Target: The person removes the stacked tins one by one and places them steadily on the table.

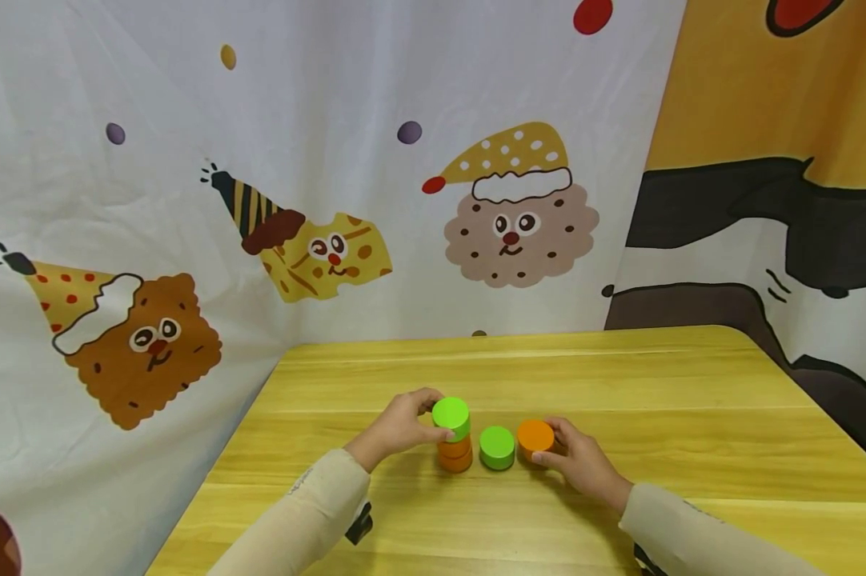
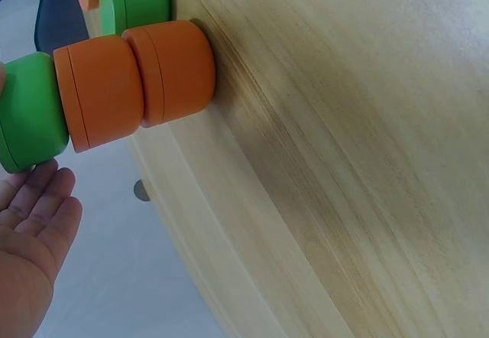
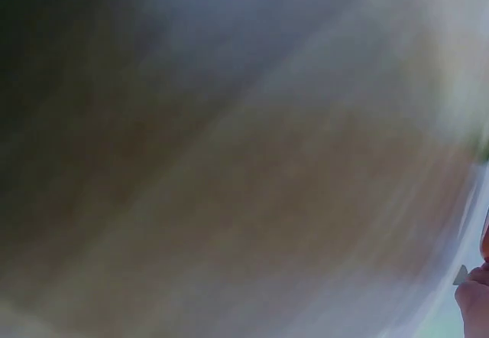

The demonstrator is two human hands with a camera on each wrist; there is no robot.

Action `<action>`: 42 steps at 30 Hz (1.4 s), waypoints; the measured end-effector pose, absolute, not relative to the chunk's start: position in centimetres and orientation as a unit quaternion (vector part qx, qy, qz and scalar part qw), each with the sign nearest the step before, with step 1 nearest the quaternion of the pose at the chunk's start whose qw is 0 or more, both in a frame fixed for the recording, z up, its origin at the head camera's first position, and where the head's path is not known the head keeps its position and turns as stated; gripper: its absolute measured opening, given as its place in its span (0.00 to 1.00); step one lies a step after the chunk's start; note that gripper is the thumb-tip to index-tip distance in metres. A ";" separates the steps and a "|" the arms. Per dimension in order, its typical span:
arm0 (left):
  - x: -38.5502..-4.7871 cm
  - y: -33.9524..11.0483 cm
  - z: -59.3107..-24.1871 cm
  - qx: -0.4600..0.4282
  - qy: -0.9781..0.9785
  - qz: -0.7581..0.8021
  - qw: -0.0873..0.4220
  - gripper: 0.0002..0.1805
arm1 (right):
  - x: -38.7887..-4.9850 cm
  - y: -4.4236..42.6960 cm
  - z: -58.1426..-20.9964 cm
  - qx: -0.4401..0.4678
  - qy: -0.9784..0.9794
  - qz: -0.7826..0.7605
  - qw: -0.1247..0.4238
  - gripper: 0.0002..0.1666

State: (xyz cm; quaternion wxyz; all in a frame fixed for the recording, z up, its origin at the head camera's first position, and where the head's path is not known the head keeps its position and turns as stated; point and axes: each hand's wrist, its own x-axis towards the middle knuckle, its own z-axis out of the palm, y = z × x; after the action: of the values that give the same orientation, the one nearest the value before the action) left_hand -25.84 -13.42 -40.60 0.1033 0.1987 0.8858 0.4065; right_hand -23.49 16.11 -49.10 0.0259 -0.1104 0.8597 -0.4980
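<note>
Count: 5 round blocks, 2 green + 3 orange, all on or just over 1 wooden table [image 1: 620,384]. Stack of 3 near table centre: top green block [image 1: 451,414], middle orange block [image 2: 105,89], bottom orange block [image 2: 183,70]. Bottom one sits on the tabletop; the stack looks roughly aligned in the left wrist view. Left hand [image 1: 402,420] pinches the top green block, thumb on the near side, fingers on the far side. Can't tell if that block bears its full weight on the orange below. Loose green block [image 1: 497,446], 1 off, stands on the table just right of the stack, between the two hands, gripped by neither. Right hand [image 1: 580,462] grips the third orange one, the held orange block [image 1: 535,438], just right of the loose green; can't tell if it touches the table. Right wrist view is mostly blur, only a sliver of hand at its edge. 2 sleeves, left sleeve [image 1: 303,508] and right sleeve [image 1: 699,532], both beige. Backdrop [image 1: 332,104] behind: 3 printed characters in party-style hats, 1 square biscuit [image 1: 148,344], 1 cheese [image 1: 325,256], 1 round cookie [image 1: 522,240].
</note>
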 end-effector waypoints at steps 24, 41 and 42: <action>-25.7 -13.5 -40.8 0.206 0.881 0.414 0.104 0.22 | -23.4 16.1 -49.5 -0.085 0.865 -0.492 0.052 0.36; -25.9 -13.5 -40.9 0.208 0.884 0.406 0.099 0.23 | -23.4 16.1 -49.5 -0.085 0.871 -0.482 0.045 0.34; -25.9 -13.5 -40.8 0.209 0.884 0.406 0.098 0.23 | -23.4 16.1 -49.5 -0.085 0.870 -0.483 0.045 0.34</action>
State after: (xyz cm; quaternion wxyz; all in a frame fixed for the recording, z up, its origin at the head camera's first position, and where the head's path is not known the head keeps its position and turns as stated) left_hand -25.87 -13.53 -40.83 0.0979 0.2095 0.8841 0.4061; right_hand -23.44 16.11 -49.50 0.0455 -0.0850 0.8702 -0.4832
